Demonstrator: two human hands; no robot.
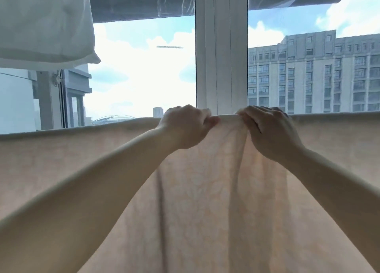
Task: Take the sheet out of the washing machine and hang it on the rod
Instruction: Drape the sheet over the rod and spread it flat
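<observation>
A pale peach sheet (205, 190) with a faint floral pattern hangs across the whole width of the view, draped over a horizontal rod that its top fold hides. My left hand (185, 126) grips the top fold just left of centre, thumb in front and fingers curled over the far side. My right hand (269, 128) grips the same fold just right of centre, fingers curled over it. Between the two hands the cloth is bunched into vertical folds. The washing machine is out of view.
A white pillowcase or cloth (45, 23) hangs at the upper left. Behind the sheet is a window with a white frame post (221, 56) in the middle. Tall buildings (312, 75) and sky show through the glass.
</observation>
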